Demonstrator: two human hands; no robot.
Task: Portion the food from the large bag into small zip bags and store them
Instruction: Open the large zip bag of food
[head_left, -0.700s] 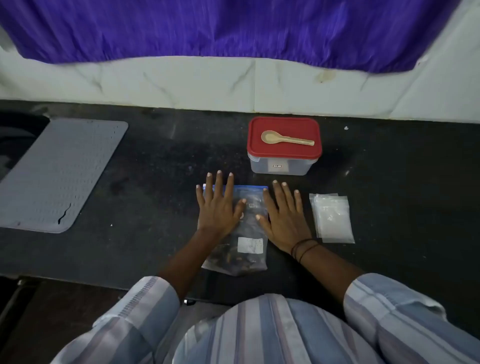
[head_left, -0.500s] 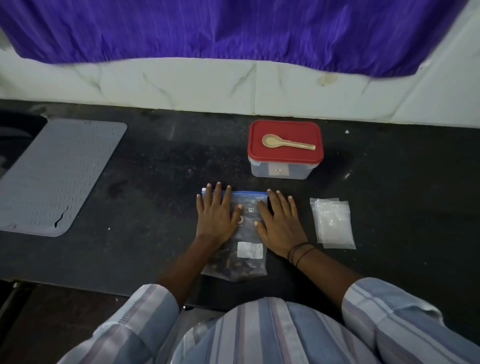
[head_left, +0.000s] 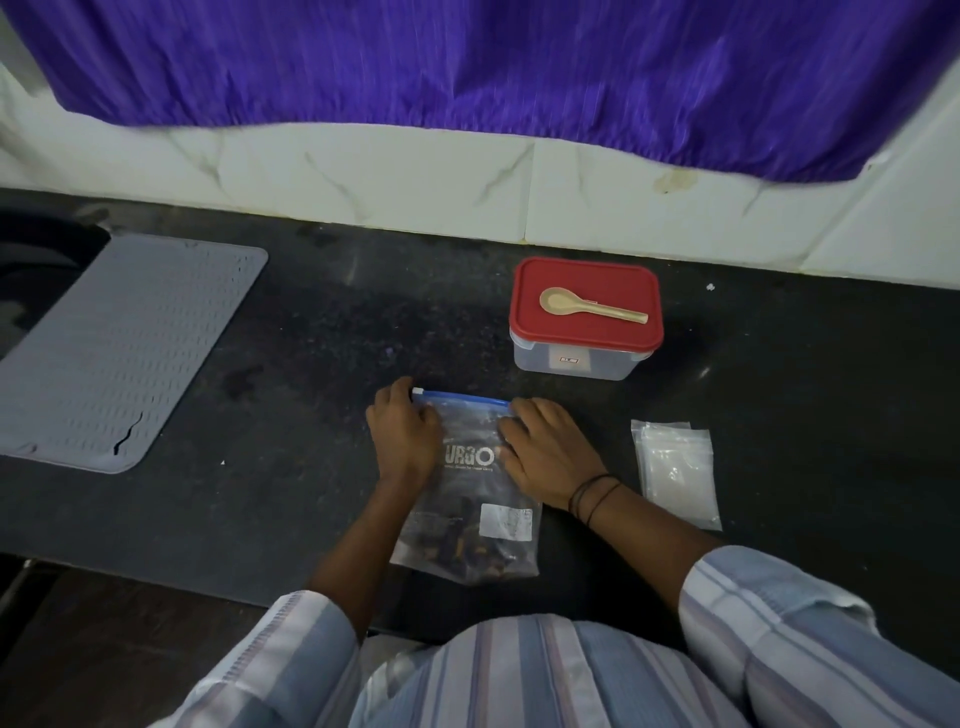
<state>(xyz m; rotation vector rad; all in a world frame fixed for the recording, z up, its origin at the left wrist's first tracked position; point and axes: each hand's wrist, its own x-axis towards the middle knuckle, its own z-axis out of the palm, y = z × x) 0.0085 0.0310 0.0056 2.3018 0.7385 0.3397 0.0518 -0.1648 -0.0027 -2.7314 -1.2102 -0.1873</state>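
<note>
I see the large bag (head_left: 467, 499) lying flat on the dark counter (head_left: 311, 364) at lower centre of the frame, its blue zip strip along the far edge and dark food pieces gathered at the near end, with a white label by its lower right corner. My left hand (head_left: 405, 441) sits on the bag's upper left corner, fingers curled over the zip end, gripping it. My right hand (head_left: 545, 452) is on the upper right corner, fingers bent and closed on the other end of the zip; dark bands circle that wrist.

To the right of the bag, apart from it, lies a stack of small zip bags (head_left: 675, 473), clear and flat on the counter. Above centre right stands a clear container (head_left: 571, 358) with a red lid (head_left: 587, 332) closed on it, and a tan spoon (head_left: 587, 306) lies across the lid, bowl to the left.

At the left of the frame a grey mat (head_left: 119, 353) lies on the counter, with a tear near its lower edge. A purple cloth (head_left: 467, 62) hangs across the top over pale marble tile
</note>
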